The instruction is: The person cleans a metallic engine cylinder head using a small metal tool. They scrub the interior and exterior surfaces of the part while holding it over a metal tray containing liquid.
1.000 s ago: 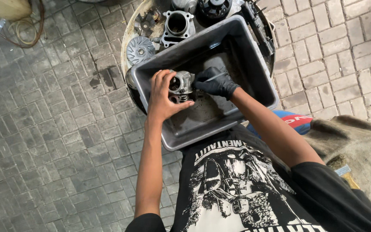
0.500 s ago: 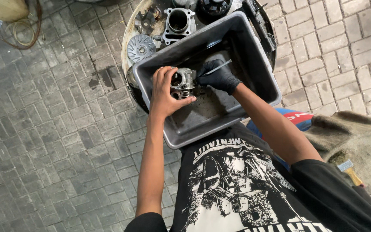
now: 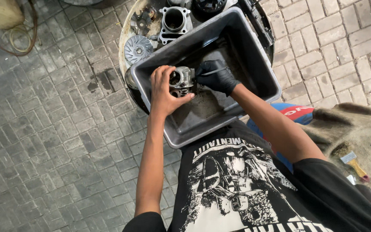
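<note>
My bare left hand grips a small grey metal engine part and holds it inside a dirty grey plastic tub. My right hand, in a black glove, holds a thin tool whose tip rests against the part's right side. Both hands hover over the tub's grimy bottom. The tub sits on a round dark tray.
Behind the tub on the tray lie a finned cylinder block, a round finned metal disc and other dark parts. A paved brick floor surrounds everything. A brown cloth with a small brush lies at right; a coiled hose at top left.
Both hands stay on the part in the tub. The gloved right hand and its tool have shifted slightly against the part; the view has moved a little.
</note>
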